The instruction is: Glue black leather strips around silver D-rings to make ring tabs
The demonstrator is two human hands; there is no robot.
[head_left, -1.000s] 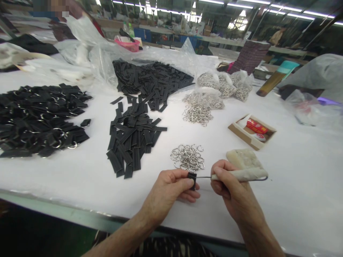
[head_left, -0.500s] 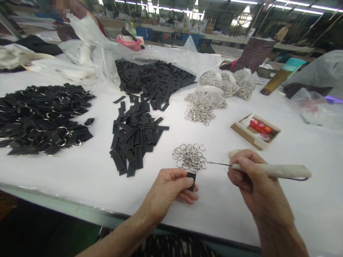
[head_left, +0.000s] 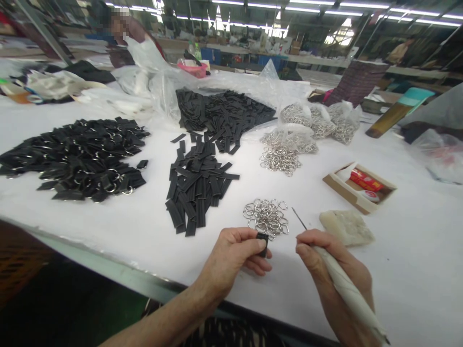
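My left hand (head_left: 238, 253) is closed, pinching a small folded black strip (head_left: 263, 244) between thumb and fingers. Just beyond it lies a small pile of metal D-rings (head_left: 267, 216). In my right hand (head_left: 336, 274) is a tool with a thick pale wrapped handle (head_left: 347, 289) and a thin dark metal rod. The rod's tip points up and left, apart from the folded strip, just right of the D-rings. A pale, waxy-looking block (head_left: 346, 227) lies on the table beyond my right hand.
Flat black strips (head_left: 198, 180) lie left of the D-rings, with a bigger heap (head_left: 235, 113) behind. Ringed black tabs (head_left: 94, 159) are piled at far left. Bags of rings (head_left: 320, 120), a small box (head_left: 360, 188) and a bottle (head_left: 400, 113) stand right. A person (head_left: 137, 36) is across the table.
My right hand has turned the tool, so its handle now slants down toward me and the rod points up-left. The waxy block shows more fully. My view has shifted left; my left hand keeps its hold.
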